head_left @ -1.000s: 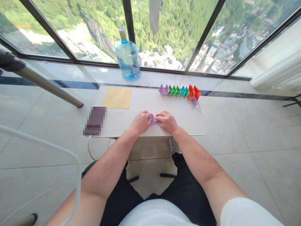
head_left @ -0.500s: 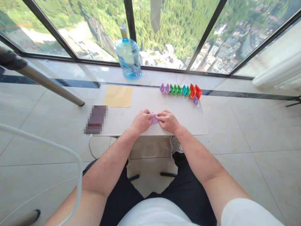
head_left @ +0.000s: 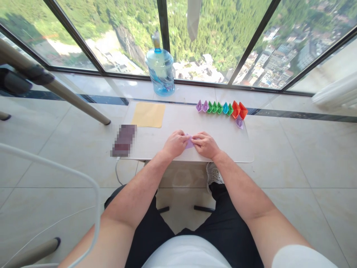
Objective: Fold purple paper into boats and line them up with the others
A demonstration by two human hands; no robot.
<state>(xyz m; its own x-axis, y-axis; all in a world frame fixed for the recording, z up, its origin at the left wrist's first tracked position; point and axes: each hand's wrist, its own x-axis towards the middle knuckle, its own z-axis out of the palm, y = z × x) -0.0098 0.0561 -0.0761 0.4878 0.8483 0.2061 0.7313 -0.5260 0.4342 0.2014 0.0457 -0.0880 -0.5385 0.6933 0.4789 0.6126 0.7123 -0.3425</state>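
Between my two hands lies a small folded piece of purple paper (head_left: 189,143), low over the front part of the white table (head_left: 150,145). My left hand (head_left: 176,143) pinches its left side, and the fingers of my right hand (head_left: 205,144) close on its right side. The fingers hide part of the folds. Toward the table's back right stands a row of folded paper boats (head_left: 219,108) in purple, green, blue and red. One more purple paper boat (head_left: 239,122) sits just in front of the red ones.
A yellow paper sheet (head_left: 148,114) lies at the table's back left. Nearby is a blurred-out dark object (head_left: 124,140) with a cable. A blue water jug (head_left: 160,70) stands behind the table by the window. A tan pole (head_left: 80,99) slants at the left.
The whole view has shifted a little, so everything appears farther right. Both hands stay on the purple paper, with hardly any change in their grip.
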